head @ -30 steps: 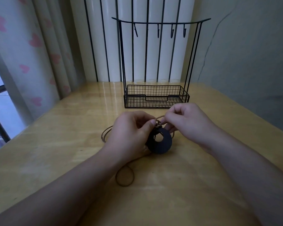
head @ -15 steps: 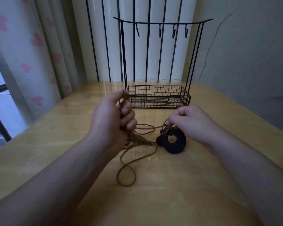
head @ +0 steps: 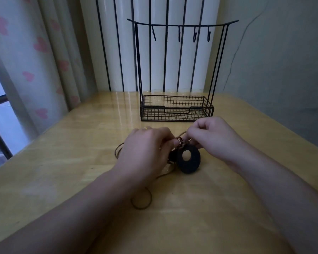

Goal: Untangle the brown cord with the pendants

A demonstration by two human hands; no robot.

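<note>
Both hands were curled tight: left hand (head: 145, 151) and right hand (head: 212, 138) pinched the brown cord (head: 141, 202) at its knot above the black ring pendant (head: 188, 159), which stood nearly upright on the table (head: 62, 171); loose loops trailed toward me.

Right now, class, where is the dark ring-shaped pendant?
In the head view, the ring pendant lies on the table between the left hand and right hand, nearer than the wire rack.
</note>
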